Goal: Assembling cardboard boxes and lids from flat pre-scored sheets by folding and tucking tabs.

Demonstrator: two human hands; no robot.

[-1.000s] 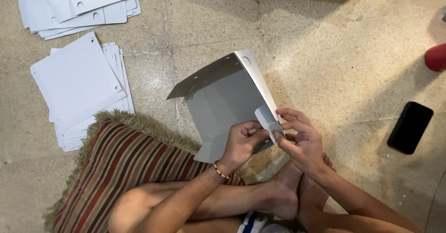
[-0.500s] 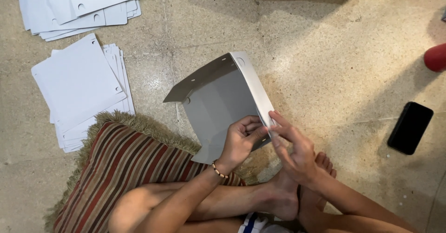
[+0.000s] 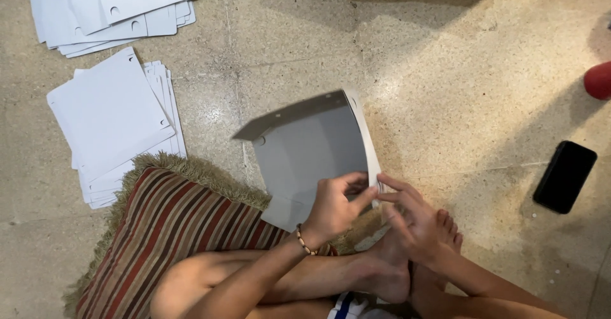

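Grey cardboard panel [image 3: 305, 147] tipped lower, left hand [image 3: 334, 207] grip clamped on its edge, right hand [image 3: 414, 220] fingers apart.

I see a half-folded grey-white cardboard box [image 3: 312, 150] at centre; flat white blanks [image 3: 111, 118] stacked left of it, 2nd pile [image 3: 108, 7] top-left; black phone [image 3: 564, 176], screen dark, right of box

Two stacks of flat white punched sheets [image 3: 114, 125] [image 3: 121, 7] lie on the speckled stone floor [image 3: 458, 102] beside a striped fringed cushion [image 3: 172, 230], with a black phone [image 3: 565, 176] and a red object [image 3: 599, 80] well apart.
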